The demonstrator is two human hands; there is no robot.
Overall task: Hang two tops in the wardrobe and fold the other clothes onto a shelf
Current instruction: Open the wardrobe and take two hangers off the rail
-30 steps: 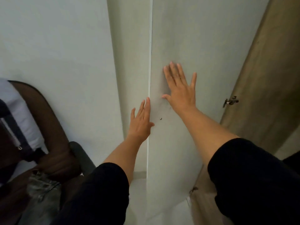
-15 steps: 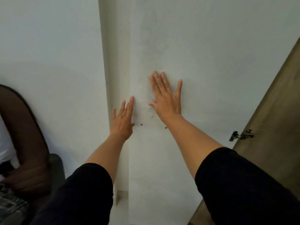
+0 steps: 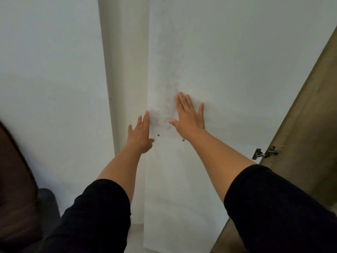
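Head view: both my hands are up on the white wardrobe door [image 3: 228, 73]. My right hand [image 3: 189, 115] lies flat on the panel, fingers straight and spread, thumb out to the left, holding nothing. My left hand [image 3: 141, 133] is also flat, fingers straight and close together, fingertips at the door's left edge, holding nothing. Smudged grey marks on the panel between and above the two hands. Two small metal screw heads [image 3: 158, 134] on the door, one just right of my left hand, the other just below my right wrist. Black sleeves [image 3: 264, 207] pushed up to the elbows on both arms. Right of the white door stands a brown wood panel [image 3: 306, 143], with a metal hinge [image 3: 265, 153] at the joint between them. Left of the door is a narrow white strip, then plain white wall [image 3: 51, 79]. Dark brown chair [image 3: 16, 189] at lower left, partly cut off. Tops and other clothes: none in sight, so I cannot tell where they are.
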